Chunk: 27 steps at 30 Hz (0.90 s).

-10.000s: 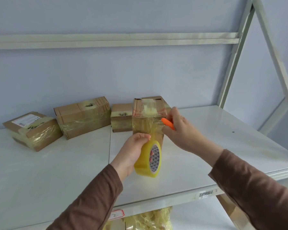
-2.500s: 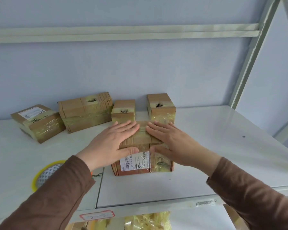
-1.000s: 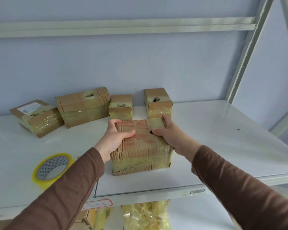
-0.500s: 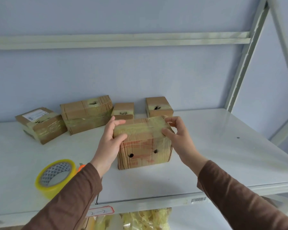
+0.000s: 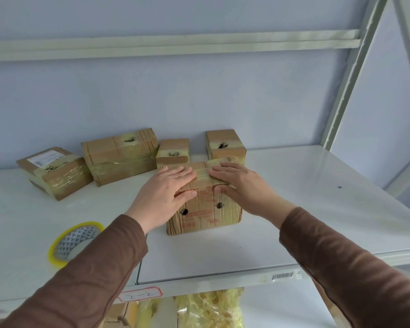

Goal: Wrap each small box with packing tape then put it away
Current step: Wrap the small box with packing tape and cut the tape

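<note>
Both flat: left hand (image 5: 168,189) and right hand (image 5: 237,183), fingers straight, pressing tape on top of the cardboard box (image 5: 205,209) mid-shelf (image 5: 317,221), near the front edge; too hard a push, maybe a slide or tape wrinkles.

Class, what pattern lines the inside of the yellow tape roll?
The yellow packing tape roll has a grey-and-white triangle pattern inside its core, clearest in the head view.

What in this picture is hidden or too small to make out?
- Top of the front box: mostly covered by the left hand and right hand, head view.
- Tape roll: partly behind the left sleeve.
- Label on the far-left box: print too small.
- Lower shelf contents: cut off by the bottom edge.
</note>
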Each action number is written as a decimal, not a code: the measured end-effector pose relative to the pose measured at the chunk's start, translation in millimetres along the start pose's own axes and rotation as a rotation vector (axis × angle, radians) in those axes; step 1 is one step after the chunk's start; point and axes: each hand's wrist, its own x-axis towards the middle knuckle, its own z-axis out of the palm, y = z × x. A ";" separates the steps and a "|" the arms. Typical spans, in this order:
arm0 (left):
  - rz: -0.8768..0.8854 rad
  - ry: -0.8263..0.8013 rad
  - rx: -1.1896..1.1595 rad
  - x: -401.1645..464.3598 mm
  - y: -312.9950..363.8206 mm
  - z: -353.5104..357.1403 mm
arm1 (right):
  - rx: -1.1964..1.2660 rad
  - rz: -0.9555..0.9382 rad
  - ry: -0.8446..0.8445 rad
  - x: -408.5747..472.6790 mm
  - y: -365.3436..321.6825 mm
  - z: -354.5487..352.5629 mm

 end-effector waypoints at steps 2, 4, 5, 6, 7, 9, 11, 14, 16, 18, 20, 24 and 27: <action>-0.005 -0.021 -0.039 -2.2 0.7 0.1 | 0.017 -0.009 -0.005 -2.2 2.0 1.9; -0.048 -0.032 -0.265 -4.5 -1.7 -5.0 | 0.068 -0.025 -0.013 -4.4 5.9 0.2; -0.107 -0.025 -0.445 -4.9 -3.4 -9.6 | 0.090 -0.029 -0.008 -5.1 9.1 -2.0; -0.192 -0.003 -0.625 -5.3 -5.9 -14.3 | 0.102 -0.025 0.013 -5.9 13.3 -4.4; -0.292 0.024 -0.774 -5.3 -8.5 -17.7 | 0.104 -0.007 0.052 -6.2 18.4 -6.6; -0.466 0.033 -0.929 -6.1 -14.8 -17.4 | 0.101 0.063 0.144 -6.7 28.4 -9.9; -0.488 0.001 -0.949 -10.7 -16.0 -7.6 | 0.111 0.159 0.228 -10.0 33.7 -7.8; -0.476 0.007 -1.067 -18.6 -4.4 9.0 | 0.200 0.358 0.343 -17.2 31.2 6.3; -0.500 0.014 -1.150 -20.1 6.8 14.7 | 0.390 0.527 0.385 -24.0 22.9 16.6; -0.543 0.014 -1.185 -20.9 15.7 21.2 | 0.703 0.667 0.428 -32.7 9.8 22.4; -0.595 -0.006 -1.190 -22.0 22.6 30.5 | 0.995 0.761 0.418 -42.3 -5.9 22.8; -0.658 -0.099 -1.271 -23.2 49.9 37.9 | 1.215 0.730 0.273 -58.8 -28.5 21.7; -0.467 -0.178 -1.354 -23.5 75.1 31.1 | 1.331 0.711 0.394 -73.4 -38.5 18.9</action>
